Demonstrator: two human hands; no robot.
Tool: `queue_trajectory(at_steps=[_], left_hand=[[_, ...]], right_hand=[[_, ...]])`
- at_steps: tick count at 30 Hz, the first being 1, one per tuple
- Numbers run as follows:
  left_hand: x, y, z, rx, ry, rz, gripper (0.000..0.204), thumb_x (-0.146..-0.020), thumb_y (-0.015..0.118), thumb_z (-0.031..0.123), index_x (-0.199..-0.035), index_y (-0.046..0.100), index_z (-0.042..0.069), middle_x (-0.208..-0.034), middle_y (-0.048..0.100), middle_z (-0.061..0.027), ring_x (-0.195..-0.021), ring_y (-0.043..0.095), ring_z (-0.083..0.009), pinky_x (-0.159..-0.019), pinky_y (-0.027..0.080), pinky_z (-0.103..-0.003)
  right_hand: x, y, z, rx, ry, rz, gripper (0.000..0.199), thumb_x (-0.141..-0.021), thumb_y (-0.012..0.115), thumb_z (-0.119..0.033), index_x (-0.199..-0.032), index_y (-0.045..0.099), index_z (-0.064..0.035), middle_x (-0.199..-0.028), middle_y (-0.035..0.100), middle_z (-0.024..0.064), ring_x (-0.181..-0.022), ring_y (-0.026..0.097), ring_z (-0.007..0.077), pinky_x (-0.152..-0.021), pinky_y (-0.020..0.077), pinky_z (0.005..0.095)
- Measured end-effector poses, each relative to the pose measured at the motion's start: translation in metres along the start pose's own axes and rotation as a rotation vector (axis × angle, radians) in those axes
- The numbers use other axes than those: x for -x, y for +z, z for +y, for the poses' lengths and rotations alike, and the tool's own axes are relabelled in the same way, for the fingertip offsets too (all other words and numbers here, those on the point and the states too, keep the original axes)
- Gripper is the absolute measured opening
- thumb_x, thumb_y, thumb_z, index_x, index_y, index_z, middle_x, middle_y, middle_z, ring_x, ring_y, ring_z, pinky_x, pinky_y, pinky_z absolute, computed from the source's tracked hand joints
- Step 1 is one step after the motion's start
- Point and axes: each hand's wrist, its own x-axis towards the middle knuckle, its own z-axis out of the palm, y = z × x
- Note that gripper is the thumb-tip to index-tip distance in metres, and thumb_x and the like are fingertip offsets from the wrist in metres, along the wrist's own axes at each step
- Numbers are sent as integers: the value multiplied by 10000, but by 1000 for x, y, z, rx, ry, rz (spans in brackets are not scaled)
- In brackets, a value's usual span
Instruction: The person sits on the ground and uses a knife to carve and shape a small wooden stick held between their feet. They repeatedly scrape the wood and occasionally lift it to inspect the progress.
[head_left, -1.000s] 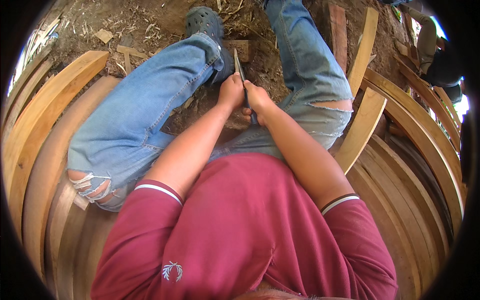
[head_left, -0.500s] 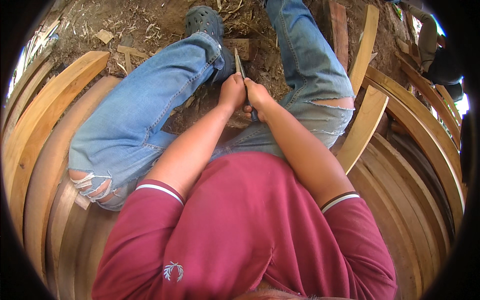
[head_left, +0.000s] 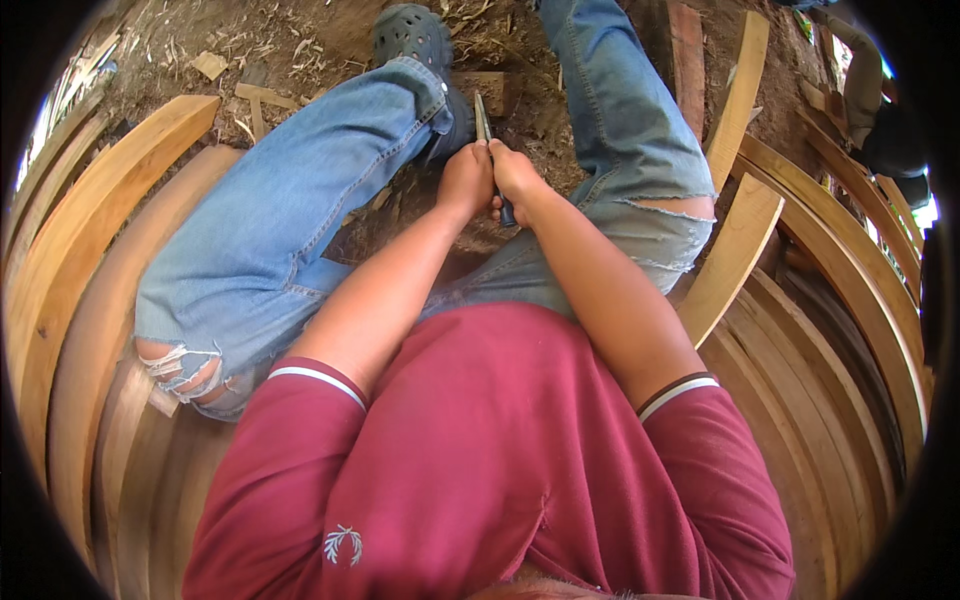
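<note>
Between my knees, both hands are close together and touching. My right hand (head_left: 516,176) is closed around a knife, whose dark handle (head_left: 507,212) sticks out below the fingers. A narrow pointed blade (head_left: 487,122) reaches forward past the knuckles. Pressed against it, my left hand (head_left: 467,180) is closed on a thin, light-brown stick (head_left: 479,115) that lies along the blade. The fingers hide most of the stick, so its full length cannot be seen.
Curved wooden boards (head_left: 90,230) lie at my left, and more stacked boards (head_left: 820,400) at my right. An upright plank (head_left: 735,255) stands by my right knee. A wood block (head_left: 492,90) rests on the dirt ground (head_left: 300,60) among shavings. Another person's leg (head_left: 862,80) shows far right.
The blade and stick have tilted slightly to the right at the tip. My hands have shifted only a little, still closed together.
</note>
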Motion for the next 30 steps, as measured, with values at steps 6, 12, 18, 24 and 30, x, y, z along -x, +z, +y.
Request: queue_trajectory(at_steps=[6,12,18,24,30], left_hand=[[-5,7,-13,-30,17,64,505,-1040,306,343,-980,655,-17,-1020,659,-299,-996,609,-482,-879,453,-535],[-5,3,-8,-45,4,56,509,-1038,302,347,-998,663,-9,-1049,658,-298,-1024,606,-477,-892,456,-530],[-6,1,-11,-77,-4,37,523,-1043,293,354,-1022,644,-33,-1027,658,-299,-1014,613,-466,-879,449,-502],[-7,0,-6,-59,14,17,517,-1042,295,342,-992,661,-21,-1018,658,-310,-996,613,-481,-872,463,-532],[-4,3,-7,-38,0,11,527,-1049,286,345,-973,660,-18,-959,674,-293,-935,630,-484,-847,471,-541]], right_hand=[[8,-4,2,-18,25,-52,385,-1033,384,-483,-956,499,-124,-652,463,33,-410,382,132,-376,379,332],[13,-2,3,-6,21,-52,389,-1034,378,-486,-965,495,-122,-646,462,35,-408,383,127,-371,376,324],[12,1,5,-41,28,-58,392,-1035,372,-488,-953,488,-123,-645,455,30,-407,377,125,-374,361,313],[10,5,0,4,-1,-19,399,-1035,368,-491,-940,494,-124,-642,463,33,-403,368,128,-367,361,316],[-11,4,6,67,-37,28,474,-1016,371,-530,-921,525,-92,-633,473,46,-423,395,139,-383,386,356]])
